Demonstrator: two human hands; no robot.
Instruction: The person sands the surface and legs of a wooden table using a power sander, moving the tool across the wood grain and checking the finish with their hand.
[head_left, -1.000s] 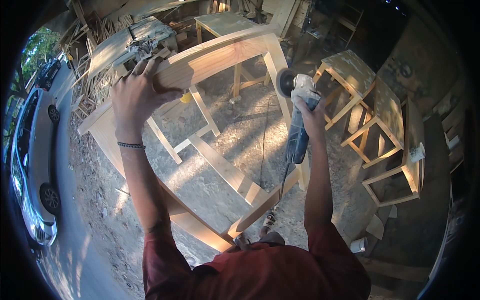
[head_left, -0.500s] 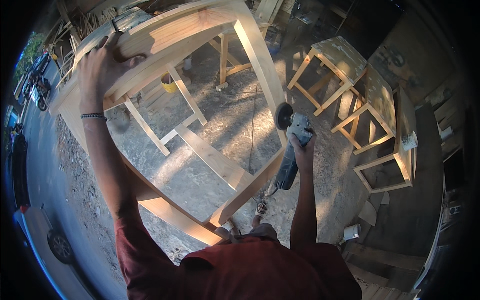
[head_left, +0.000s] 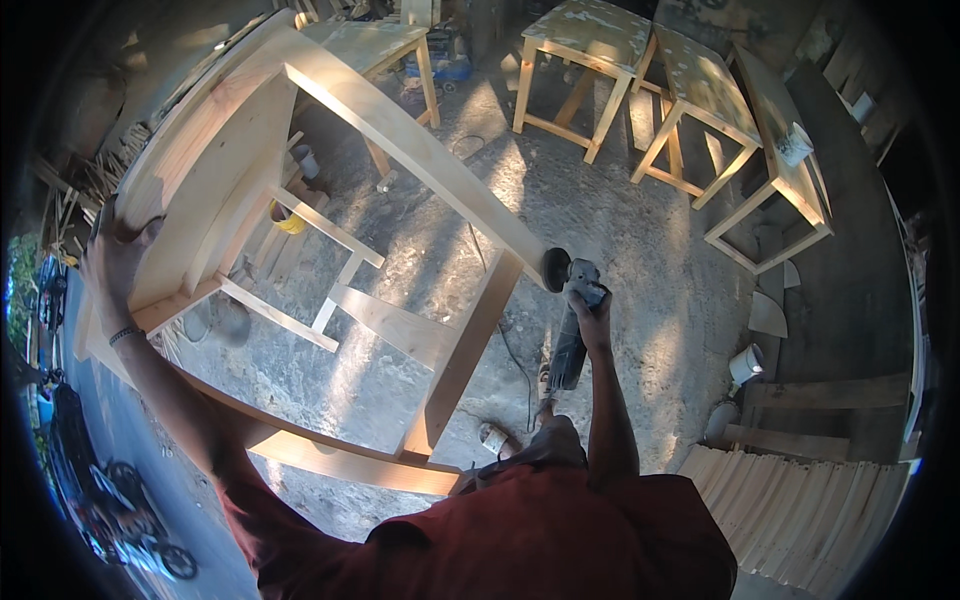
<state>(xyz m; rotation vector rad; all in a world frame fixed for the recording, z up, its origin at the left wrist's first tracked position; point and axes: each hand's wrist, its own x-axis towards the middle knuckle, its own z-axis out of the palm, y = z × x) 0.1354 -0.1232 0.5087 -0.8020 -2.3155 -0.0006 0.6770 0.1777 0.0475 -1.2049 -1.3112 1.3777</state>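
A pale wooden table frame (head_left: 411,146) stands tilted in front of me, with legs, rails and a broad top board. My left hand (head_left: 112,262) grips the edge of that board on the far left, thumb on the inner face and the other fingers partly hidden behind. In my right hand (head_left: 592,314) is a grey angle grinder (head_left: 568,352), held with its body pointing down toward me. Its dark round disc (head_left: 556,269) lies against the end of the frame's leg, or so close that I cannot see a gap.
Several unfinished wooden tables (head_left: 590,35) stand at the back right, one bearing a white bucket (head_left: 795,146). Another white bucket (head_left: 746,364) lies on the right. A black cord (head_left: 520,365) crosses the floor by my feet. Stacked wood strips (head_left: 800,510) lie lower right; motorcycles (head_left: 110,500) are at left.
My view has swung to the right. The grinder's disc has gone from the leg's side down to its end near the corner. My left hand still holds the board's edge.
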